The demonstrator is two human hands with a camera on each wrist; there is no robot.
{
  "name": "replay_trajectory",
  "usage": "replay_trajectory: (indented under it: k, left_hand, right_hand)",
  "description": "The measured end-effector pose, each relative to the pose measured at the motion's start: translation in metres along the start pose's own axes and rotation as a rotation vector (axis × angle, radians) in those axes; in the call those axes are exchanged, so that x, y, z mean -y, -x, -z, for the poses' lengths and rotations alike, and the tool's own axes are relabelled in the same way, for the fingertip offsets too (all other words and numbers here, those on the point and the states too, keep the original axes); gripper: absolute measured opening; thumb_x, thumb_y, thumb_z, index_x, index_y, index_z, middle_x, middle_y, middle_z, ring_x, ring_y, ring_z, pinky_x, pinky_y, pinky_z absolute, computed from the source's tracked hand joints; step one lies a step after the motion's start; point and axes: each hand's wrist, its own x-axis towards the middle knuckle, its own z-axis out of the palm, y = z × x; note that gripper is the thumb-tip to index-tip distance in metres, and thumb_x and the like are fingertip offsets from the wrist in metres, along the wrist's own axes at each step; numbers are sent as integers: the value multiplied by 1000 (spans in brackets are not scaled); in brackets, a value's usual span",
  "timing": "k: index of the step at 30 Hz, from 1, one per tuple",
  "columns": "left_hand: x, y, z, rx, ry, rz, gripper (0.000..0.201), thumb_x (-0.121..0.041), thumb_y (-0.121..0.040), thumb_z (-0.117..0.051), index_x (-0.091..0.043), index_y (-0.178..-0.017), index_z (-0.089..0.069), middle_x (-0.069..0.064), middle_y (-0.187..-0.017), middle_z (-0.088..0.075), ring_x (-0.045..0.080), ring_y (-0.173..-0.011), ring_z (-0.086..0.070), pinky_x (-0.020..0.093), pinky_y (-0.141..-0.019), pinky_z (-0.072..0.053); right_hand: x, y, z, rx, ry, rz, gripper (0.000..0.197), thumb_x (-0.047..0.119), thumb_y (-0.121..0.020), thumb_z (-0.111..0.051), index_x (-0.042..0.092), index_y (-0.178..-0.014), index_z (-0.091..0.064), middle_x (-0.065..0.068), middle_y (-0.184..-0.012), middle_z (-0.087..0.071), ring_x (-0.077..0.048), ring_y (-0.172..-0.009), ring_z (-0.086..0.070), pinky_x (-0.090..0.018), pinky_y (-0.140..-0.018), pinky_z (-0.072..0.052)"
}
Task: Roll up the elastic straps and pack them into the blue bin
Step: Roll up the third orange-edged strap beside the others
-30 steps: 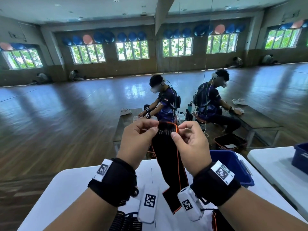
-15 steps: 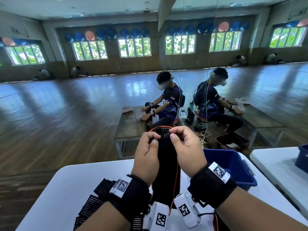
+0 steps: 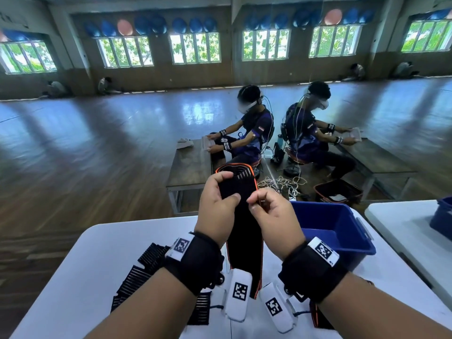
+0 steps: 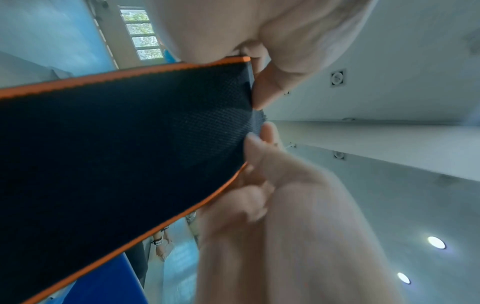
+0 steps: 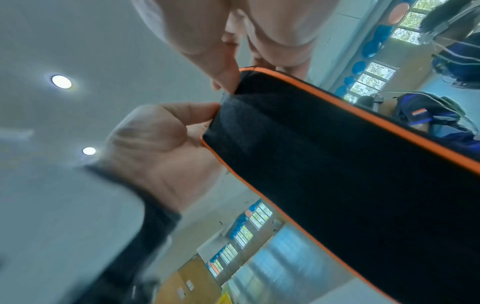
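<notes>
A black elastic strap [image 3: 244,241] with orange edging hangs from both hands above the white table [image 3: 102,253]. Its top end [image 3: 236,171] is curled into a small roll. My left hand [image 3: 226,187] grips that rolled end, thumb in front and fingers over the top. My right hand [image 3: 254,201] pinches the strap's right edge just below the roll. The left wrist view shows the strap [image 4: 116,154] held between my left hand's thumb [image 4: 267,86] and the right hand's fingers [image 4: 259,144]. The right wrist view shows the same strap [image 5: 337,164]. The blue bin [image 3: 342,245] stands to the right.
More black ribbed straps [image 3: 146,265] lie on the table under my left forearm, and another orange-edged piece [image 3: 318,316] lies by my right wrist. A second white table [image 3: 403,223] with a blue bin [image 3: 442,218] is at the far right. A mirror wall ahead reflects a seated person.
The strap's top end is rolled up further than before. Both hands have come lower and closer together, and the left thumb has shifted onto the front of the strap.
</notes>
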Motion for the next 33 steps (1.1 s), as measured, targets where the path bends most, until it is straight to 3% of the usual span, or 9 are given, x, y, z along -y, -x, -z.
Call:
replay_trajectory:
  k: [5,7,10,15,18,21,24,26,33]
  left_hand:
    - [9,-17,4,-16,105,95,44,19,-87,-50,-16,-115,-56,5,-107,-68,10,-85,-68,31,-75,-59]
    - [19,-23,5,-31,119,134,44,20,-88,-51,-14,-116,-56,3,-103,-68,10,-81,-68,36,-77,-59]
    - [43,-31,7,-36,85,179,46,21,-84,-55,-14,-114,-59,5,-102,-68,10,-81,-67,37,-82,-58]
    - [109,-32,21,4,-94,302,46,9,-71,-66,-25,-102,-65,7,-106,-69,20,-93,-68,43,-92,-58]
    - [154,-30,34,60,-273,409,46,-5,-57,-67,-27,-98,-66,8,-106,-71,25,-97,-70,46,-92,-58]
    - [202,-26,53,154,-475,498,45,-9,-52,-66,-31,-91,-70,9,-106,-72,30,-98,-70,51,-88,-59]
    - [227,-13,65,263,-659,515,44,-4,-64,-71,-30,-100,-70,2,-106,-69,23,-93,-69,38,-86,-59]
    - [236,-10,70,337,-795,478,46,-2,-71,-73,-24,-111,-70,1,-113,-66,19,-98,-64,27,-86,-51]
    - [255,-24,67,440,-1021,406,49,-1,-78,-70,-20,-123,-64,6,-132,-62,27,-121,-58,29,-99,-44]
  right_hand:
    - [-44,43,1,199,121,-170,34,-6,-81,-71,24,-97,-72,17,-98,-71,-4,-95,-66,-20,-88,-50]
    - [-70,63,1,256,155,-258,48,-5,-75,-75,35,-101,-72,19,-104,-71,-5,-101,-66,-22,-90,-51]
    - [-100,92,3,310,218,-383,61,-6,-71,-76,47,-101,-69,17,-102,-72,-5,-92,-67,-18,-79,-50]
    - [-132,138,9,315,139,-597,62,-16,-71,-72,36,-104,-73,1,-108,-73,-10,-88,-69,-17,-75,-53]
    - [-142,165,11,305,128,-724,54,-15,-71,-75,30,-102,-75,1,-91,-72,-7,-76,-64,-15,-71,-50]
    - [-150,189,10,292,212,-828,37,-7,-72,-79,23,-95,-74,5,-74,-54,-1,-58,-49,-12,-61,-41]
    - [-158,208,5,229,343,-887,27,9,-71,-83,27,-83,-67,5,-77,-57,-1,-63,-52,-15,-61,-43]
    - [-159,217,0,196,385,-920,24,15,-72,-84,27,-83,-67,5,-79,-59,-4,-69,-55,-19,-64,-44]
    - [-163,213,-22,167,454,-904,16,23,-79,-80,26,-93,-73,7,-87,-66,-6,-80,-62,-10,-66,-41]
